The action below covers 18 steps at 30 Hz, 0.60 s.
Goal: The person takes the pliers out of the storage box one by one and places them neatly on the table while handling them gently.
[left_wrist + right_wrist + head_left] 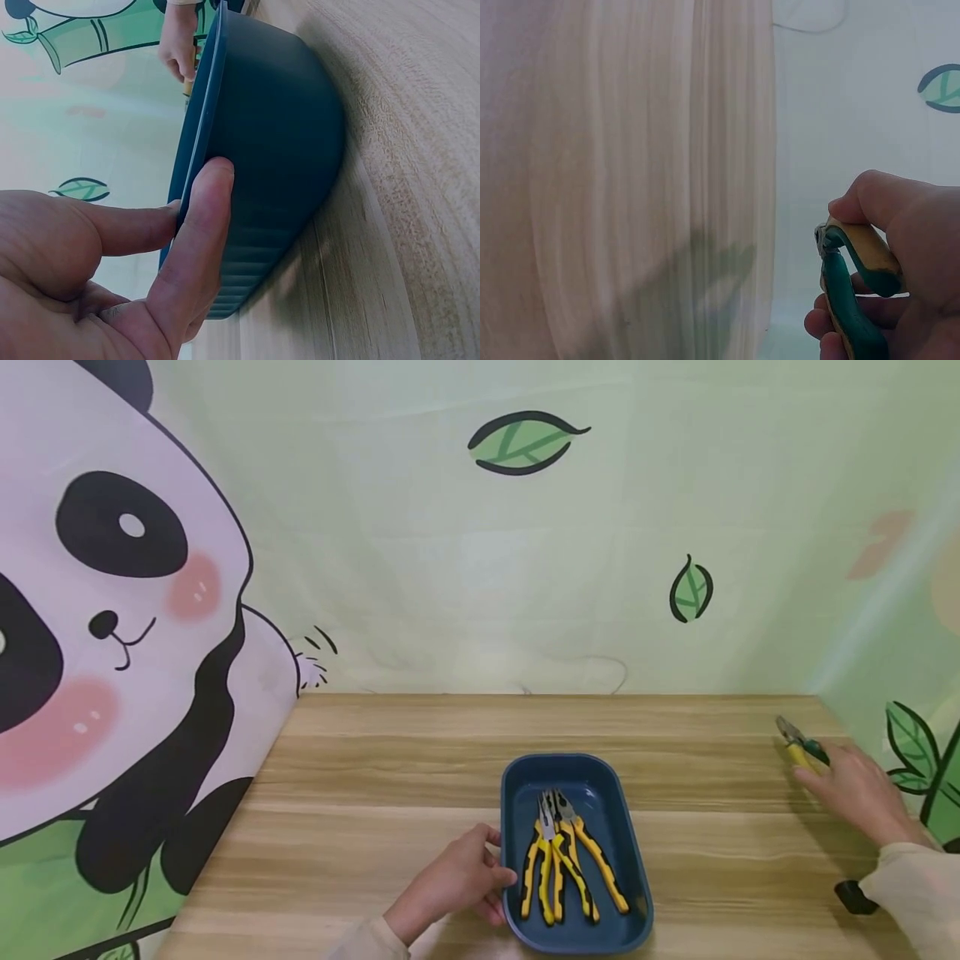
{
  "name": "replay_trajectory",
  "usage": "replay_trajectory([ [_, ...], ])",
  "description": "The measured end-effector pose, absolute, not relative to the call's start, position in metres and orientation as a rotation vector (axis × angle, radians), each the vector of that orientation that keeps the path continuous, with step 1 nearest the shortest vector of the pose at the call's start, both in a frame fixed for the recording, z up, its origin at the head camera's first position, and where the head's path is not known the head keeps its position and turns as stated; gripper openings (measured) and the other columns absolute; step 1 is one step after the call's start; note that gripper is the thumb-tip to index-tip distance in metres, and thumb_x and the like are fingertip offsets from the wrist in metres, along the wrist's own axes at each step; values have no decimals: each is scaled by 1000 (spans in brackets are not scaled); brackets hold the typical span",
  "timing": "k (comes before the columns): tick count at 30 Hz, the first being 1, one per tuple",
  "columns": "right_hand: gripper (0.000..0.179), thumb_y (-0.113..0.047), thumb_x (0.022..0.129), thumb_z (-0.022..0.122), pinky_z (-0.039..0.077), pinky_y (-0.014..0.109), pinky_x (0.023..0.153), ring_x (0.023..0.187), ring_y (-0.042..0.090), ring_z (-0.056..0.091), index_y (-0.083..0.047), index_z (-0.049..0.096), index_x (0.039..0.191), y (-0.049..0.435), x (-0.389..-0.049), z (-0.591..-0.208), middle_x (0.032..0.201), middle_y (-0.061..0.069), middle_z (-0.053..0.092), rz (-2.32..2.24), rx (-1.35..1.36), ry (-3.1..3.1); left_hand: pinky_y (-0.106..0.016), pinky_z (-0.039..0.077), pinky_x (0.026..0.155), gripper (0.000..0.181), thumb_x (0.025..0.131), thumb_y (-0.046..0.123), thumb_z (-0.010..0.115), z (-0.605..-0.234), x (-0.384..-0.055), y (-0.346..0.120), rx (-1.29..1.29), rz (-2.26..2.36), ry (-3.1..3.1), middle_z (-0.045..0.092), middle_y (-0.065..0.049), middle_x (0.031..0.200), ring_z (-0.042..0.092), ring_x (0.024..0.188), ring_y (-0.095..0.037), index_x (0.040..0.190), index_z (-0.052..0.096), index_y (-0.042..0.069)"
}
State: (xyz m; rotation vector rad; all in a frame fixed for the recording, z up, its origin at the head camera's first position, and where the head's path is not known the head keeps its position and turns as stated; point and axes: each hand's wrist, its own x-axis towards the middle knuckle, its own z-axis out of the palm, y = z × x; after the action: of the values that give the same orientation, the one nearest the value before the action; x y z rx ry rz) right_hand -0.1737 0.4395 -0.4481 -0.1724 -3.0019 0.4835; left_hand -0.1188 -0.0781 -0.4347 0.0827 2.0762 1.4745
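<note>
A blue plastic tray stands on the wooden table, with several yellow-and-black pliers lying inside, jaws toward the far end. My left hand pinches the tray's left rim between thumb and fingers; the left wrist view shows the thumb at the inner side and a finger along the outer wall. Over the table's right side, my right hand grips pliers with yellow and green handles. In the right wrist view their handles stand spread, thumb on one and fingers around the other.
The wooden table reaches back to a cloth backdrop printed with a panda and leaves. A small black object shows by the right sleeve. The hand's shadow falls on the table in the right wrist view.
</note>
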Motion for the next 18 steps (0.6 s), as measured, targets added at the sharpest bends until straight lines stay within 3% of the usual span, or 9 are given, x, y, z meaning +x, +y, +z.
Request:
replay_trajectory([
  [8, 72, -30, 103, 59, 48, 58, 65, 89, 52, 53, 29, 37, 136, 444, -176, -449, 118, 50, 44, 481, -130, -3053, -36, 63, 50, 42, 96, -6, 68, -434, -119, -78, 84, 1470, 2078, 64, -19, 88, 66, 54, -23, 132, 46, -6],
  [13, 71, -31, 102, 59, 45, 42, 55, 78, 41, 56, 28, 40, 136, 450, -179, -450, 106, 42, 56, 475, -75, -3078, -36, 63, 50, 42, 96, -6, 68, -434, -119, -77, 77, 1468, 2080, 63, -18, 89, 66, 54, -22, 132, 46, -6],
  [18, 72, -33, 101, 60, 41, 35, 51, 72, 35, 54, 27, 41, 135, 452, -180, -453, 99, 37, 59, 487, -56, -3090, -36, 63, 50, 42, 96, -6, 68, -434, -119, -78, 84, 1467, 2080, 63, -19, 89, 66, 54, -22, 132, 46, -6],
])
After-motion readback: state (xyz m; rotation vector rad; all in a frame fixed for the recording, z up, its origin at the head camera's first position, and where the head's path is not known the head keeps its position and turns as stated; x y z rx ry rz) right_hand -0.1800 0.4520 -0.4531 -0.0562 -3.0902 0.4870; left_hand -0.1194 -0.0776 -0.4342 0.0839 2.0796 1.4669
